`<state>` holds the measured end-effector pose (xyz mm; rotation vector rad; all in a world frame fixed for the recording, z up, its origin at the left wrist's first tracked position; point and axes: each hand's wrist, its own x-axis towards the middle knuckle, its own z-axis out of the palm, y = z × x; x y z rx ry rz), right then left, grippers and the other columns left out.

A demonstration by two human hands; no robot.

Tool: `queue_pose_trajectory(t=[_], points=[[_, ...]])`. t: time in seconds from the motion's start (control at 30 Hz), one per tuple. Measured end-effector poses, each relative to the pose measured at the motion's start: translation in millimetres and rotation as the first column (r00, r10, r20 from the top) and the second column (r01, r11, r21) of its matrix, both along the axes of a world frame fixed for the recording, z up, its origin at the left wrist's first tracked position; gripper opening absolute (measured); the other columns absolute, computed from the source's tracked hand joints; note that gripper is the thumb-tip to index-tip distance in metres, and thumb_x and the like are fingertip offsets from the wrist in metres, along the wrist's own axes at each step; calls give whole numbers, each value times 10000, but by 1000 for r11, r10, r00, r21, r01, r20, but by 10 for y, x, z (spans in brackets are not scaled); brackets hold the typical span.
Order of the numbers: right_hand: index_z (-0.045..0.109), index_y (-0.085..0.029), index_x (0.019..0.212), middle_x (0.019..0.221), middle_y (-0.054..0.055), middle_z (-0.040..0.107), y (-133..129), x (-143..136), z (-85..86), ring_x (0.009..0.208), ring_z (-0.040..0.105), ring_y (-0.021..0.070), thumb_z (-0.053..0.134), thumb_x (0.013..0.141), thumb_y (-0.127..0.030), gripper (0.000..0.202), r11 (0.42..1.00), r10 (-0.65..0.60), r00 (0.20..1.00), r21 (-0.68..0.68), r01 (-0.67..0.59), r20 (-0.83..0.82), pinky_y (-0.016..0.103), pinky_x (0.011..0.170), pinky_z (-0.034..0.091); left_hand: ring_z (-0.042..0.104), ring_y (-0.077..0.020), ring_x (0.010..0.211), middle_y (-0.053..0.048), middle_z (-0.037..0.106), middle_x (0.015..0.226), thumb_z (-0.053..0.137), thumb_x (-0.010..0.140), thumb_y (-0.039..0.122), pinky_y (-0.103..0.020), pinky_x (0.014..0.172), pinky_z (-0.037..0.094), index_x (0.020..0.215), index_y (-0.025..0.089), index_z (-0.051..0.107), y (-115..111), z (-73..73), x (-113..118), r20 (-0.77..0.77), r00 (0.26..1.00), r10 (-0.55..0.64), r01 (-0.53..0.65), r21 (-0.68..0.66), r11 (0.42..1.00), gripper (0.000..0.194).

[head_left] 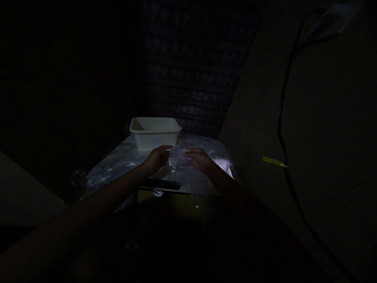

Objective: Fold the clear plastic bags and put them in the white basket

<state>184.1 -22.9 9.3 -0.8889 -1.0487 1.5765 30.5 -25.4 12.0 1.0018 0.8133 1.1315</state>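
Both hands hold a clear plastic bag (177,157) between them, just above the work surface (188,184). My left hand (159,159) grips its left side, with the index finger stretched along the top. On the right side, my right hand (200,159) pinches the plastic between thumb and fingers. Light glints off the film near the right fingertips. The bag's lower part blends into other clear plastic below, so its full outline is hard to make out. Whether anything is inside it I cannot tell.
A white plastic tub (156,138) stands behind my left hand. Clear plastic sheets (112,173) lie over the surface, which has a dark slot (161,184) near its front edge. A black cable (282,133) with a yellow tag (273,161) hangs on the right wall. The surroundings are very dark.
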Motion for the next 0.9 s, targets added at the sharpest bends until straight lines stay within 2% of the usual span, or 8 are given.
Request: queue_pose_trajectory(t=[0.1, 0.23, 0.33, 0.43, 0.53, 0.77, 0.9], points=[[509, -140, 571, 520, -32, 510, 17, -24, -7, 490, 480, 82, 596, 469, -139, 134, 996, -72, 997, 56, 73, -16, 239, 503, 390, 510, -103, 510, -10, 535, 593, 532, 526, 161, -234, 477, 404, 703, 120, 512, -22, -8, 26, -58, 997, -59, 58, -18, 998, 183], [509, -147, 611, 548, -39, 513, 20, -55, 6, 495, 473, 69, 610, 463, -151, 179, 983, -169, 985, 59, 171, -34, 215, 494, 368, 519, -106, 516, -10, 537, 572, 591, 499, 169, -236, 505, 409, 692, 110, 511, -33, -57, 49, -179, 983, -51, 46, -30, 998, 217], [507, -150, 630, 577, -30, 524, -7, -71, 6, 541, 493, 76, 610, 488, -194, 180, 994, -105, 993, 26, 107, -46, 223, 539, 376, 517, -101, 511, 1, 530, 551, 576, 514, 172, -235, 518, 409, 680, 111, 506, -17, -73, 51, -160, 987, -5, 7, 10, 1000, 191], [505, -151, 629, 595, -18, 536, -42, -86, -11, 565, 502, 80, 593, 524, -241, 164, 996, 6, 1000, -85, -7, -7, 227, 556, 371, 509, -91, 507, 10, 530, 553, 570, 521, 182, -228, 513, 405, 677, 113, 501, -2, -66, 48, -132, 989, 68, -61, 57, 996, 184], [498, -157, 622, 604, -26, 536, -52, -104, -28, 559, 497, 72, 596, 517, -242, 168, 988, 18, 1000, -152, -18, -2, 211, 530, 354, 498, -82, 490, 17, 525, 542, 574, 524, 210, -216, 488, 390, 655, 117, 496, -2, -66, 45, -135, 985, 111, -99, 94, 991, 179], [452, -160, 532, 494, -57, 467, 4, -82, -7, 490, 457, 60, 596, 492, -216, 159, 996, -79, 995, -35, 77, -66, 200, 490, 319, 521, -102, 591, -14, 557, 614, 605, 493, 232, -242, 577, 394, 644, 109, 536, -22, -62, 24, -204, 978, 31, -26, 26, 999, 206], [443, -152, 491, 448, -72, 416, 32, -59, -43, 431, 392, 35, 589, 492, -208, 157, 993, -100, 994, 70, 97, 41, 191, 459, 281, 497, -77, 547, 15, 535, 577, 614, 491, 243, -228, 566, 383, 602, 118, 531, -24, -29, 10, -150, 987, 48, -40, 58, 998, 187]])
